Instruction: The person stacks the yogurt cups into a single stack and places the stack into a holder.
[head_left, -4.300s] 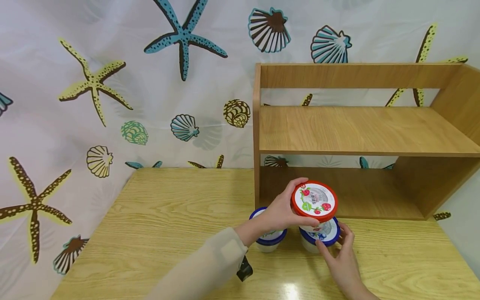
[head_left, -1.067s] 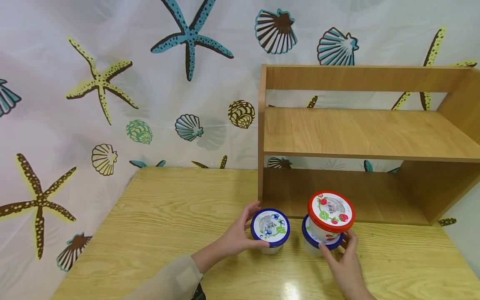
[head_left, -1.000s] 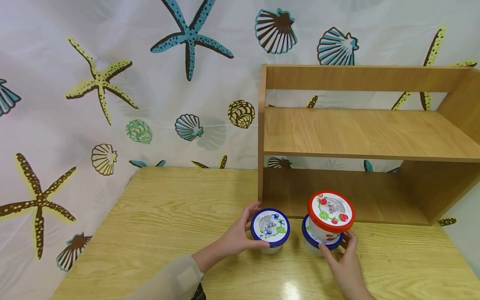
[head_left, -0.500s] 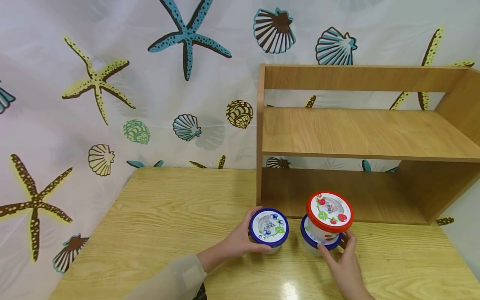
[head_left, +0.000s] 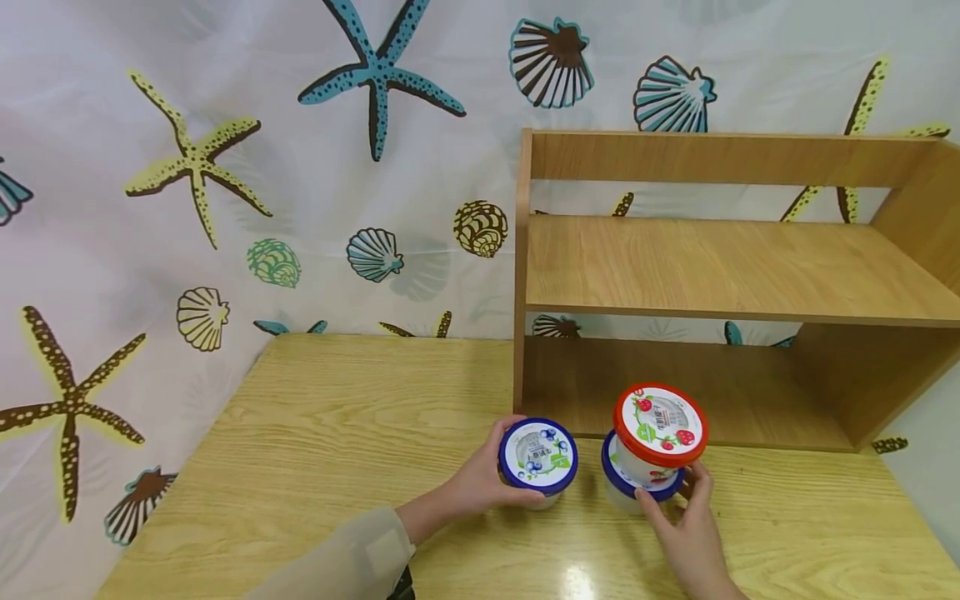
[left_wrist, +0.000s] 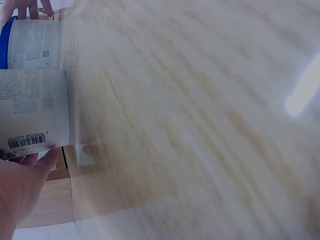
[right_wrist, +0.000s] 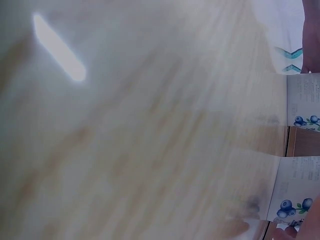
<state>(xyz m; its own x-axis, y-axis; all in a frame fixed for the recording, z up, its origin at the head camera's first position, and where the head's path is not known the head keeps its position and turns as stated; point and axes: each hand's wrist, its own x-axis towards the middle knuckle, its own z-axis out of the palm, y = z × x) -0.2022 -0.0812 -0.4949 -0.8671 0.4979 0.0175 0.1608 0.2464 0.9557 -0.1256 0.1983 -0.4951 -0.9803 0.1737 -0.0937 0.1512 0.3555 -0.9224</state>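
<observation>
My left hand grips a blue-lidded tub with blueberries on its lid, thumb in front and fingers round the back. In the left wrist view this tub shows a barcode and stands on the table. To its right, my right hand holds a second blue-lidded tub by its side; blueberries are printed on that tub in the right wrist view. On top of it sits a red-lidded tub with strawberries on the lid, covering most of the blue lid below. A small gap separates the two lower tubs.
A two-level wooden shelf unit stands right behind the tubs, its left side panel just behind the left tub. The wooden table extends to the left. A curtain with starfish and shells hangs behind.
Over the earlier frames my left hand lets go of the red-lidded tub, now stacked on the right blue-lidded tub, and moves left to grip the other blue-lidded tub. Lately almost nothing moves.
</observation>
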